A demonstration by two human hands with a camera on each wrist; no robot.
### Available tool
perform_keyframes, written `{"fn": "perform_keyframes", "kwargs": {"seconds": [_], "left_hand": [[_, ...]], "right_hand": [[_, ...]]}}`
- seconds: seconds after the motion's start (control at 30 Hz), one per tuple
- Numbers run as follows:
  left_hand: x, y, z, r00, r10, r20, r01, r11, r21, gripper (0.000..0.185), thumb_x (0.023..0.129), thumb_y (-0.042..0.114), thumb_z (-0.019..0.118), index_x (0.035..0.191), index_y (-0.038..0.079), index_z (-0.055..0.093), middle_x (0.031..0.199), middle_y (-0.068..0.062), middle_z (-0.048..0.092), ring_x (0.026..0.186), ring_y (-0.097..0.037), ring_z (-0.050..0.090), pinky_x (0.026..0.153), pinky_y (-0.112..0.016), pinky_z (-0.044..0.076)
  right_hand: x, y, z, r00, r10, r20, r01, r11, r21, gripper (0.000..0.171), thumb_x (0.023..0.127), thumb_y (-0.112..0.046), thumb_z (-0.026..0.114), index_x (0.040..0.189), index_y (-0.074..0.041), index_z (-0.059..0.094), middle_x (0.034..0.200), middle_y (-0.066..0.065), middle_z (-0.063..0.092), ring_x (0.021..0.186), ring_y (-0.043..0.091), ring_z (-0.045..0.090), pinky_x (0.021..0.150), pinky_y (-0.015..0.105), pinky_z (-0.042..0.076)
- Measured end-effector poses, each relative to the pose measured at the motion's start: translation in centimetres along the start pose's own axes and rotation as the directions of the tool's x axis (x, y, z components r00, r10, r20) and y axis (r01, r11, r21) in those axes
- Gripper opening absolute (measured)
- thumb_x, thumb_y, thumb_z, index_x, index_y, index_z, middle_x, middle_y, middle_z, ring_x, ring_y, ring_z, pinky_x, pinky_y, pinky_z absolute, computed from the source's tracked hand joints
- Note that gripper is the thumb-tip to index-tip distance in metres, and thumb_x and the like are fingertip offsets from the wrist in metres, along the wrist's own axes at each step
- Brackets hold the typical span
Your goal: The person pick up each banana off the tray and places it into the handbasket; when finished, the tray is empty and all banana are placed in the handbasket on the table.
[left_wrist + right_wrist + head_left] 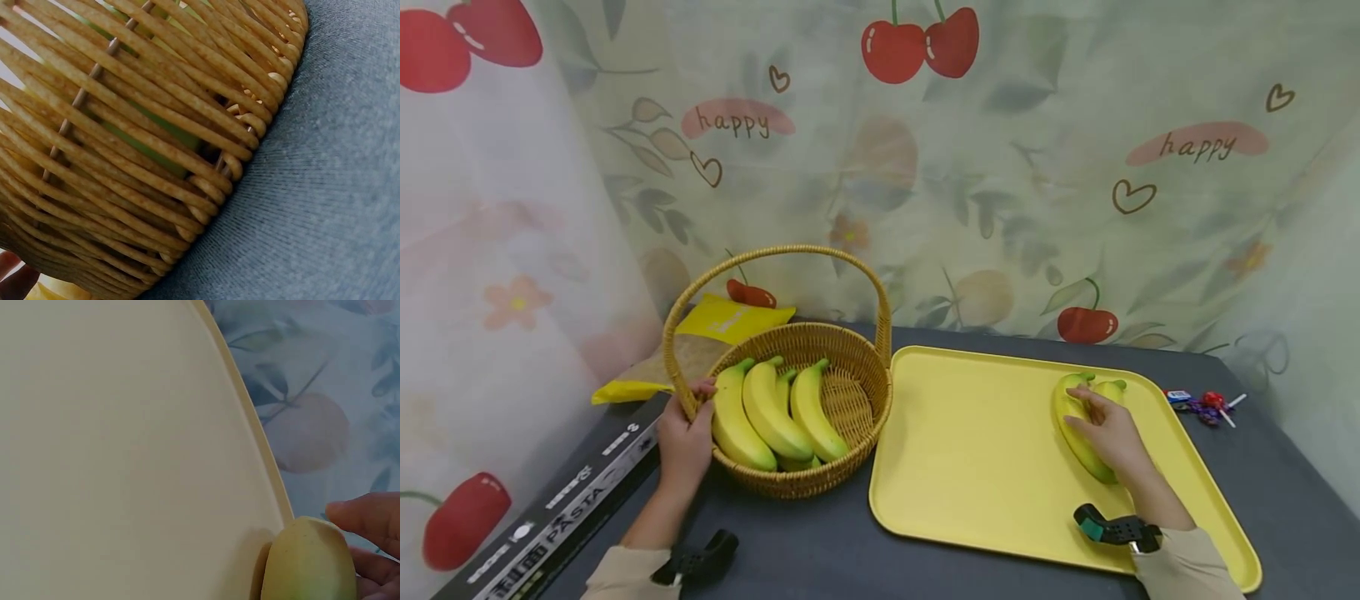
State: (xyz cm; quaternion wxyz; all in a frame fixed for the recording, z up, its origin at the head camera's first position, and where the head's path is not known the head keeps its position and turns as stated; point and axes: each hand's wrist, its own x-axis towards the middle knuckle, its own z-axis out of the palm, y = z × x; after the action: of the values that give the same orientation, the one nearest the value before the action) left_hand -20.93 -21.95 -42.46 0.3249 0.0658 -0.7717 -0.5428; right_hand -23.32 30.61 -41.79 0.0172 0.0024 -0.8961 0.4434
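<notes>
A wicker basket [850, 404] with a hoop handle stands left of centre on the dark table, with a bunch of yellow-green bananas [771, 412] in it. My left hand [695, 402] grips the basket's near-left rim, by the foot of the handle. The left wrist view is filled by the basket's woven wall [125, 156], with green fruit showing through the gaps. To the right lies a yellow tray [977, 442]. On its far right part my right hand [1093, 417] holds a second small bunch of bananas [1075, 433], fingers laid over it. The right wrist view shows a banana end [309, 562] on the tray [125, 456], with fingertips [369, 515] beside it.
A yellow bag [730, 321] lies behind the basket, and a black pasta box [565, 508] sits at the table's left edge. Wrapped sweets and a lollipop [1206, 407] lie right of the tray. A cherry-print curtain [1000, 167] closes off the back and sides.
</notes>
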Motion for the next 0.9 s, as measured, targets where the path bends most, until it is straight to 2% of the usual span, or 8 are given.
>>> {"fn": "perform_keyframes", "kwargs": {"seconds": [0.23, 0.4, 0.6, 0.9], "left_hand": [[-0.09, 0.18, -0.11, 1.000, -0.008, 0.002, 0.008, 1.000, 0.004, 0.017, 0.090, 0.003, 0.053, 0.103, -0.003, 0.061, 0.118, -0.017, 0.063, 0.096, 0.011, 0.047, 0.082, 0.001, 0.035], [-0.06, 0.12, -0.12, 1.000, -0.014, 0.003, 0.013, 1.000, 0.013, 0.017, 0.090, 0.005, 0.053, 0.103, -0.002, 0.061, 0.118, -0.016, 0.063, 0.096, 0.010, 0.047, 0.082, 0.001, 0.034], [-0.07, -0.12, -0.09, 1.000, -0.021, 0.001, 0.021, 0.999, 0.028, 0.018, 0.091, 0.006, 0.052, 0.105, -0.001, 0.061, 0.118, -0.015, 0.063, 0.098, 0.010, 0.046, 0.084, 0.001, 0.033], [-0.23, 0.21, -0.11, 1.000, -0.014, 0.008, 0.014, 0.999, 0.031, 0.018, 0.092, 0.006, 0.052, 0.105, -0.002, 0.061, 0.117, -0.015, 0.064, 0.099, 0.010, 0.047, 0.084, 0.001, 0.034]], "right_hand": [[0.15, 0.45, 0.26, 0.998, -0.065, 0.024, 0.066, 0.995, -0.072, 0.052, 0.091, -0.012, 0.056, 0.136, 0.007, 0.039, 0.150, 0.026, 0.022, 0.137, 0.043, 0.023, 0.105, 0.048, 0.027], [0.06, 0.55, 0.41, 0.995, -0.086, 0.045, 0.090, 0.992, -0.090, 0.057, 0.090, -0.016, 0.058, 0.138, 0.007, 0.036, 0.151, 0.026, 0.018, 0.137, 0.045, 0.019, 0.106, 0.053, 0.026], [0.05, 0.82, 0.71, 0.989, -0.115, 0.089, 0.124, 0.988, -0.095, 0.066, 0.088, -0.017, 0.061, 0.142, 0.005, 0.030, 0.152, 0.027, 0.011, 0.138, 0.048, 0.011, 0.106, 0.060, 0.018], [-0.11, 0.68, 0.84, 0.987, -0.131, 0.096, 0.144, 0.979, -0.145, 0.067, 0.086, -0.015, 0.063, 0.142, 0.004, 0.030, 0.152, 0.026, 0.011, 0.136, 0.050, 0.011, 0.105, 0.062, 0.018]]}}
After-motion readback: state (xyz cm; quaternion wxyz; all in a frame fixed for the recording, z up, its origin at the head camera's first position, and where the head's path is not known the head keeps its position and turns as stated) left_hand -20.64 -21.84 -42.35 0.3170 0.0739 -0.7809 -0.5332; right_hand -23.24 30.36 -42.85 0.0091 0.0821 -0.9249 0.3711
